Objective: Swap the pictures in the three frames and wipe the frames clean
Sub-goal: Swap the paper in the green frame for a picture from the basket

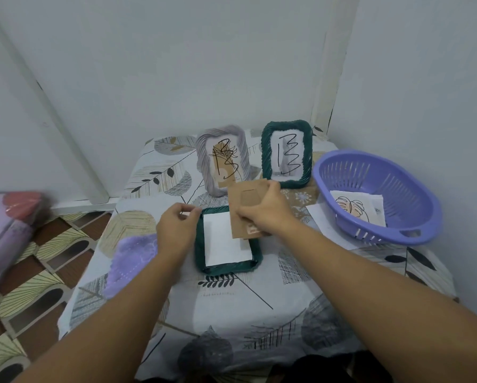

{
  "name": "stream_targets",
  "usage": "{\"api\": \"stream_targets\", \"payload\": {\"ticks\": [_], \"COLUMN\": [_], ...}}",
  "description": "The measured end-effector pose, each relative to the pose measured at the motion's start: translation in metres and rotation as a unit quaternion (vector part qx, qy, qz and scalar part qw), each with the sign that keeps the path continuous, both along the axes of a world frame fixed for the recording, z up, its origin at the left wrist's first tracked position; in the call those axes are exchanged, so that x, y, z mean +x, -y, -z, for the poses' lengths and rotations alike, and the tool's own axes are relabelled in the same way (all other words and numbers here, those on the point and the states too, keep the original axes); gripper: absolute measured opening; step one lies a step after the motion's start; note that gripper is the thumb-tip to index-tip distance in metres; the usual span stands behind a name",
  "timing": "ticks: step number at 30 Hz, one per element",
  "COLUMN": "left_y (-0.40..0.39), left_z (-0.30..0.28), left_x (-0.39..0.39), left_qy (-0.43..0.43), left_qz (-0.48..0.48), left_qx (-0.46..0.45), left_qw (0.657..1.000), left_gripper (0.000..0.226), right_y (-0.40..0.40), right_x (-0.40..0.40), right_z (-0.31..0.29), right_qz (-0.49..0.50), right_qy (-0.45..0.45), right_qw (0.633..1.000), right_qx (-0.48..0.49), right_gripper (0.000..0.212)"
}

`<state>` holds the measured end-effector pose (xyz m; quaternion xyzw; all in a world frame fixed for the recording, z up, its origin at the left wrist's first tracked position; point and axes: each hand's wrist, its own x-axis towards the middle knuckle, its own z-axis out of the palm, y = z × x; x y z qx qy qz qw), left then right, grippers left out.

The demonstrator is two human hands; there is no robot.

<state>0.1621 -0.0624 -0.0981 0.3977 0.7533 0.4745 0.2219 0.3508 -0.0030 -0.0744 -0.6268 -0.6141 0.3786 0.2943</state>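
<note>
black scrawls on pictures in grey frame [223,158] and green frame [286,154], no readable text

Two upright frames [223,158] behind a flat frame [226,265]; basket [397,236] right, cloth [129,261] perhaps left.

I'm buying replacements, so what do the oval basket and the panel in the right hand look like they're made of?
Basket: likely moulded plastic, smooth lilac, slotted walls, cut-out handle. Panel gripped by the right hand: likely cardboard or thin fibreboard, matt brown, flat, with a cut flap.
</note>
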Motion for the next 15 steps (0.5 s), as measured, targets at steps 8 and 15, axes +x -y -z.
{"api": "stream_targets", "payload": {"ticks": [8, 15], "left_y": [0.005, 0.011], "left_z": [-0.016, -0.011], "left_x": [0.002, -0.011], "left_qy": [0.129, 0.197], "left_qz": [0.129, 0.094], "left_qx": [-0.047, -0.051], "left_qw": [0.982, 0.975], "left_gripper": [0.023, 0.019], "right_y": [0.014, 0.007], "right_x": [-0.029, -0.015], "right_z": [0.002, 0.014], "right_qz": [-0.039, -0.029], "right_qy": [-0.103, -0.095], "right_qw": [0.994, 0.994], "right_qx": [-0.005, -0.044], "right_gripper": [0.078, 0.026]}}
